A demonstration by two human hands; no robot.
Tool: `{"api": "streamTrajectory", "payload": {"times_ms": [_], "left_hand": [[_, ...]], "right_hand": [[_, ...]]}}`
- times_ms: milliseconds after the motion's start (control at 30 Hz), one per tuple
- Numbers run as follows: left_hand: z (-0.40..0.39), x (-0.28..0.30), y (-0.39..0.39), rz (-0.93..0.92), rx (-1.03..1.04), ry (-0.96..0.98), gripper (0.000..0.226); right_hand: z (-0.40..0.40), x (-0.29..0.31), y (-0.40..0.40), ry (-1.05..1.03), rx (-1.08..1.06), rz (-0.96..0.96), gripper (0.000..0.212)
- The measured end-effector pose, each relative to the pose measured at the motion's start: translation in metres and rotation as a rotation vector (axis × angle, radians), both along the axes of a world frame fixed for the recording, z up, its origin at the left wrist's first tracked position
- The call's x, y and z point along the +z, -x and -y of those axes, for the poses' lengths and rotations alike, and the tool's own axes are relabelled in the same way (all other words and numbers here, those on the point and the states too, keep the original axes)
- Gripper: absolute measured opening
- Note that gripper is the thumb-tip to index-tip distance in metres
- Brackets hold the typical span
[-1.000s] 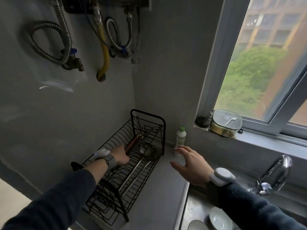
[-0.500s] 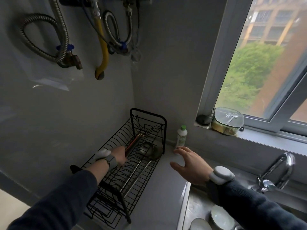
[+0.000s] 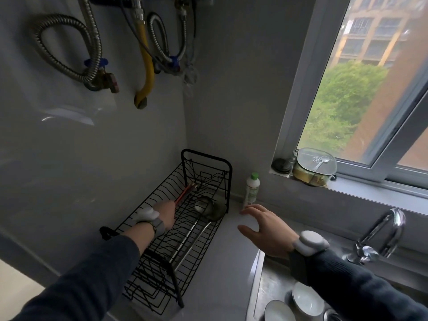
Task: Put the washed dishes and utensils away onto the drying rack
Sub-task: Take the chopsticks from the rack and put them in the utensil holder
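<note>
The left hand (image 3: 167, 213) reaches into the top tier of the black wire drying rack (image 3: 206, 158), its fingers curled round the near ends of a bundle of reddish-brown chopsticks (image 3: 185, 192). The chopsticks run away from the hand toward the rack's far end and lie along the wires. Just to the right of that hand, two long-handled metal ladles (image 3: 205, 206) lie in the same tier, bowls toward the far end, handles running back toward the person.

The right hand (image 3: 266, 228) hovers over the grey countertop (image 3: 222, 262), palm down, fingers spread and relaxed, holding nothing. Just beyond its fingertips stands a white bottle with a green cap (image 3: 251, 189), against the wall. Below its wrist lies the steel sink (image 3: 268, 286), with white bowls (image 3: 306, 302) in it. To the right of this hand a chrome faucet (image 3: 382, 235) curves over the sink. Beyond it, on the window sill (image 3: 370, 188), sits a lidded container (image 3: 315, 166).
</note>
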State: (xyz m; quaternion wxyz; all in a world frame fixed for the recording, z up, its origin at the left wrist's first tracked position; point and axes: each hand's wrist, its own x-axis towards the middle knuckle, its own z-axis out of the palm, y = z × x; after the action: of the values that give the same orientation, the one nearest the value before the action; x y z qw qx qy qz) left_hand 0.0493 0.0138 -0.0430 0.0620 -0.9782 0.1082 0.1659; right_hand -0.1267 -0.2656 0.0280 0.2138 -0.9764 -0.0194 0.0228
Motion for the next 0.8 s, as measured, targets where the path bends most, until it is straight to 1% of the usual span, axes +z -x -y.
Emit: {"api": "streamTrajectory", "payload": {"times_ms": [200, 300, 400, 433, 533, 633, 667, 700, 767, 800], "left_hand": [[-0.006, 0.013, 0.003, 0.042, -0.015, 0.015, 0.026], [-0.011, 0.023, 0.002, 0.09, 0.02, 0.094, 0.026], [-0.002, 0.04, 0.005, 0.107, 0.013, 0.254, 0.029], [0.001, 0.048, 0.009, 0.105, 0.013, 0.34, 0.029], [0.035, 0.066, 0.031, 0.065, -0.068, 0.592, 0.017], [0.069, 0.081, 0.064, 0.005, -0.162, 0.84, 0.019], [0.088, 0.082, 0.077, -0.033, -0.203, 0.894, 0.022], [0.093, 0.084, 0.087, -0.072, -0.227, 0.908, 0.025], [0.124, 0.08, 0.109, -0.144, -0.317, 0.914, 0.03], [0.143, 0.077, 0.122, -0.175, -0.368, 0.922, 0.031]], "right_hand": [[0.003, 0.0, 0.01, -0.018, -0.002, -0.001, 0.053], [0.003, -0.001, 0.013, -0.022, -0.013, -0.004, 0.053], [0.005, 0.0, 0.02, -0.055, -0.043, 0.0, 0.051], [0.004, 0.001, 0.021, -0.079, -0.044, -0.006, 0.05], [0.01, 0.005, 0.03, -0.185, -0.101, -0.019, 0.047], [0.014, 0.006, 0.038, -0.313, -0.172, -0.01, 0.046], [0.023, 0.008, 0.045, -0.361, -0.204, -0.001, 0.048], [0.02, 0.01, 0.046, -0.411, -0.213, 0.007, 0.046], [0.031, 0.017, 0.057, -0.48, -0.304, 0.032, 0.04], [0.043, 0.017, 0.066, -0.509, -0.361, 0.045, 0.043]]}}
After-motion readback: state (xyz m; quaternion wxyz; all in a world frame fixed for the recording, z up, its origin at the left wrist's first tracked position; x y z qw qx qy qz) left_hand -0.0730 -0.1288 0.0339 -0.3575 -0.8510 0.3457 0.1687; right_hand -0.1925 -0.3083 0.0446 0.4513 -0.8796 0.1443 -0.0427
